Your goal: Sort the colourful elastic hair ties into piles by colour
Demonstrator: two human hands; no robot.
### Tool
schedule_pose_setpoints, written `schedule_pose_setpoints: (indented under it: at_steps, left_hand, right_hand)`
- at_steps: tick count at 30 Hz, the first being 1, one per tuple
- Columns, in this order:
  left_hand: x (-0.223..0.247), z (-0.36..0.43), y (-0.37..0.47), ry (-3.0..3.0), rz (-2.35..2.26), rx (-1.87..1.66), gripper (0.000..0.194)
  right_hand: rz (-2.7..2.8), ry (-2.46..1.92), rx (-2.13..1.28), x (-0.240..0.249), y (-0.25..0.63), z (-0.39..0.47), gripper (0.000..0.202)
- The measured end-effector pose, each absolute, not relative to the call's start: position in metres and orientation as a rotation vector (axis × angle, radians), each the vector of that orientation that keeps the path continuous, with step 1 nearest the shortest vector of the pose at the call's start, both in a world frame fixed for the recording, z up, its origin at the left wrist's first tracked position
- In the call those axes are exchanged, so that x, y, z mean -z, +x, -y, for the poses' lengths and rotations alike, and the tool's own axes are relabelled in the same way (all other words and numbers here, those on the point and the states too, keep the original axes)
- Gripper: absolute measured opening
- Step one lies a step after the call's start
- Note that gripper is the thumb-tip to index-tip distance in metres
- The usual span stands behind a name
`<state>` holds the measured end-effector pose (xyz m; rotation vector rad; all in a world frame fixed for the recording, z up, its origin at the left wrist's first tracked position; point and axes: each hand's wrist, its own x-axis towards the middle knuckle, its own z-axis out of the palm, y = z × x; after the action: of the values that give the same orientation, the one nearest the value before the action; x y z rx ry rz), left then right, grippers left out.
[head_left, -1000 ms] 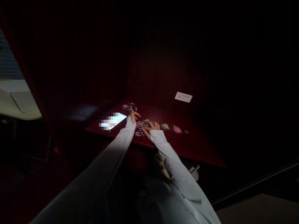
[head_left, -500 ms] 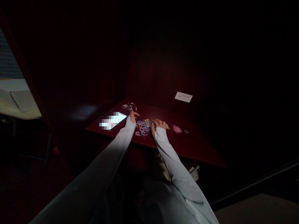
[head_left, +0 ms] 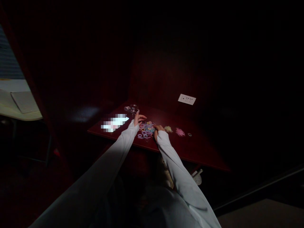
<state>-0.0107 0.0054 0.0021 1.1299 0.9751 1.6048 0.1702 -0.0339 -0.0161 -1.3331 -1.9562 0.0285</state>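
Note:
A mixed pile of small coloured bands (head_left: 146,130) lies on the dark red table (head_left: 199,148), between my two hands. My left hand (head_left: 139,118) is over the pile's upper left edge, fingers apart and nothing visible in them. At the pile's right side is my right hand (head_left: 158,129), its fingers bent together at the bands; what they hold, if anything, is too small to name. Right of it sit a pale yellowish heap (head_left: 168,129), a pink heap (head_left: 180,132) and a single pale ring (head_left: 189,135).
A lit phone (head_left: 115,123) lies at the table's left. Clear containers (head_left: 133,109) stand behind my left hand. A white socket plate (head_left: 187,99) is on the back wall. Beyond the left partition is a light table (head_left: 21,114).
My right hand has moved slightly left and its fingers have drawn together, uncovering the pale yellowish heap. My left hand has shifted a little right, its fingers more spread.

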Motion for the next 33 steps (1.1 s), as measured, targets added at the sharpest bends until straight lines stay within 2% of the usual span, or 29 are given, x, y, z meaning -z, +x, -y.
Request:
schedule_pose_setpoints:
  at_steps: [4,10,14,18,25,30,33]
  left_hand:
    - [-0.007,-0.006,-0.013,1.095,-0.996,-1.631,0.053]
    - [-0.015,-0.006,-0.018,1.159,-1.201,-1.646,0.063]
    - [-0.014,-0.005,-0.014,1.19,-1.217,-1.683,0.062]
    - [-0.009,-0.005,-0.007,1.397,-1.181,-1.659,0.049]
    - [0.0,-0.003,-0.008,1.815,-1.303,-1.439,0.006]
    - [0.004,0.002,-0.005,2.021,-1.277,-1.301,0.027]
    - [0.005,0.003,-0.002,2.057,-1.263,-1.263,0.021]
  right_hand:
    - [1.833,-1.294,-0.079,0.015,0.173,0.029,0.046]
    - [1.48,-1.38,-0.135,0.022,0.188,0.017,0.03]
    - [1.478,-1.402,-0.267,0.026,0.186,0.017,0.027]
    - [1.657,-1.385,-0.305,0.02,0.178,0.024,0.034]
    - [1.647,-1.247,-0.507,0.015,0.169,0.027,0.042]
    - [1.426,-1.204,-0.519,0.016,0.174,0.021,0.036]
    - [1.346,-1.27,-0.469,0.014,0.179,0.022,0.032]
